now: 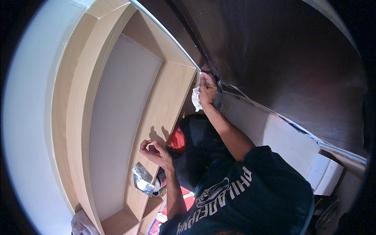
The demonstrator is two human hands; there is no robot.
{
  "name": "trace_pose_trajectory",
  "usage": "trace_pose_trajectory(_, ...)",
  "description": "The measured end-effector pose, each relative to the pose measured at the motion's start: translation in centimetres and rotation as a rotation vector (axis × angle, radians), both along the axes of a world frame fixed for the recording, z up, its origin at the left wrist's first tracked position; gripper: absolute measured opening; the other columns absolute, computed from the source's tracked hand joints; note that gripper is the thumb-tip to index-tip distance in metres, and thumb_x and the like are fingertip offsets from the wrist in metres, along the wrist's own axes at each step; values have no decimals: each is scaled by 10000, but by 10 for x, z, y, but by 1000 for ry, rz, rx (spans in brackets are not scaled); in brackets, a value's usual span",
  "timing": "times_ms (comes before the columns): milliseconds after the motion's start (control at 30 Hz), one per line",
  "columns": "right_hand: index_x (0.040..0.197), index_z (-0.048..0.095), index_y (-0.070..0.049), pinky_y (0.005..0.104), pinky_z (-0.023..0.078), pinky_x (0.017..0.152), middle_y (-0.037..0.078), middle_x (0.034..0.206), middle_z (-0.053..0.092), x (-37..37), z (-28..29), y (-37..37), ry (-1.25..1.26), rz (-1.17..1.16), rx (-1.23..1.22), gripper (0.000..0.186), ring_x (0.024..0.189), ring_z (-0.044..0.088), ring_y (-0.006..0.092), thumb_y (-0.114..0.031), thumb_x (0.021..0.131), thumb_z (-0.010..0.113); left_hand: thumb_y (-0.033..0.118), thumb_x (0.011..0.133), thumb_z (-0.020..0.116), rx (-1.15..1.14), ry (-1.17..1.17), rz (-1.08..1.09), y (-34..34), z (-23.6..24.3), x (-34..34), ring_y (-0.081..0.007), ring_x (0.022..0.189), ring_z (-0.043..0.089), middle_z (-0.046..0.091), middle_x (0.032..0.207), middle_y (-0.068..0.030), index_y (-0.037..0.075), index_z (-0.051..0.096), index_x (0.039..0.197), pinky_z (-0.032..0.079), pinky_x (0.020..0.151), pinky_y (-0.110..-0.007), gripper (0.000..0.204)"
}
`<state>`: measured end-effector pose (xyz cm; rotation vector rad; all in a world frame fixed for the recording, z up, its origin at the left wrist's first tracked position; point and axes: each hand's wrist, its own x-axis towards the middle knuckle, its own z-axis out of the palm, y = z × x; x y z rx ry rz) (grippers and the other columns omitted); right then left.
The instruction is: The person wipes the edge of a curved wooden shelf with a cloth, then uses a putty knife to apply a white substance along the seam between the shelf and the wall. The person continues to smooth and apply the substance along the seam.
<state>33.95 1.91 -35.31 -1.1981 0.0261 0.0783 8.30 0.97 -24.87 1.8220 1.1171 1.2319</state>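
My right hand [208, 89] reaches up to the seam where the pale wood cabinet's white edge meets the dark panel. A crumpled white cloth or paper [196, 99] is held in it, hanging out at the palm side, while the fingertips press at the edge. Nothing shows in my left hand [157, 154], raised over the lower wooden board with fingers loosely bent and apart. Just below it, a flat metal plate [142, 179] smeared with white paste rests on the board. Partly hidden behind the plate and my forearm is a round can [159, 185].
Open wooden shelving [88, 98] curves up the left, beside a pale wall [29, 117]. A large dark panel [293, 58] fills the upper right. At lower right is a white box [325, 174]; a grey cloth [83, 223] lies at lower left. Something red [178, 139] shows near my dark-clothed leg.
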Motion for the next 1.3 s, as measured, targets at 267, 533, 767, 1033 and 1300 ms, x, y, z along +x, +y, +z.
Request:
trace_pose_trajectory(267,1082,661,-6,271,453,855,71,1030,667,-2,6,1,-2,0,53,291,942,583,138,-258,940,626,241,951,594,49,0,11,3,-2,2,-130,836,466,471,1018,-79,12,399,1183,386,705,-267,380)
trace_pose_trajectory(533,1068,667,-6,234,466,810,45,967,665,-2,21,8,67,30,182,255,909,584,97,-223,938,636,232,953,584,6,-21,3,4,-5,0,-161,926,467,459,1022,-88,-2,410,1163,412,795,-307,359)
trace_pose_trajectory(767,1080,650,9,241,466,836,57,1007,656,-2,35,0,7,46,90,238,929,580,106,-181,939,630,232,948,593,41,5,29,4,-2,3,-169,932,474,459,1019,-96,-7,414,1155,414,831,-312,363)
trace_pose_trajectory(1033,1069,645,2,274,460,846,61,989,658,-10,43,5,-8,92,185,231,934,578,131,-192,950,610,214,953,586,55,44,39,3,-3,-2,-166,904,484,455,1027,-94,-4,408,1168,423,821,-310,354)
trace_pose_trajectory(1300,1040,619,-19,260,447,784,31,931,618,-18,0,-18,109,2,146,275,868,546,125,-271,934,640,211,952,589,61,-20,18,2,-5,1,-117,842,482,458,1029,-84,5,400,1175,426,702,-255,358)
